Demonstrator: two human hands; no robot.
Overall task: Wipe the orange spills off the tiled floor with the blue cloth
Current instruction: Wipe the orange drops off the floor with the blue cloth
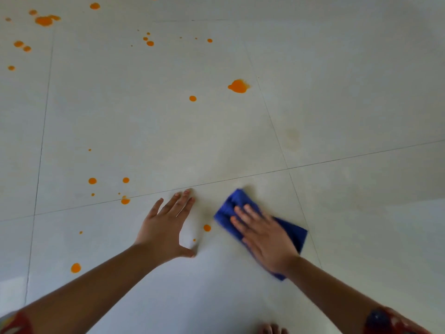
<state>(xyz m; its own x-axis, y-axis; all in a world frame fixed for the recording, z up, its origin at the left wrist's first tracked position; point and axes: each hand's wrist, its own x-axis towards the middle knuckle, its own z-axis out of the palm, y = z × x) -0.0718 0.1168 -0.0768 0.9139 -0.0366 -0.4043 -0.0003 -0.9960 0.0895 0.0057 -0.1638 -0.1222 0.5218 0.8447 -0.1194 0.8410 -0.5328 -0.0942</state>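
The blue cloth [237, 203] lies flat on the pale tiled floor [349, 104]. My right hand [263, 235] presses on it with straight fingers. My left hand [166, 225] rests flat on the floor to the cloth's left, fingers spread. A small orange drop [207, 228] sits between the two hands, just left of the cloth. A large orange splash [238, 86] and a round drop [192, 98] lie farther ahead. Several orange spots [125, 201] dot the floor to the left, and a cluster of orange spots [44, 20] shows at the far left top.
Thin grout lines [240, 177] cross the floor just beyond my fingertips. A faint smear [292, 138] marks the tile ahead on the right. My toes [273, 330] show at the bottom edge.
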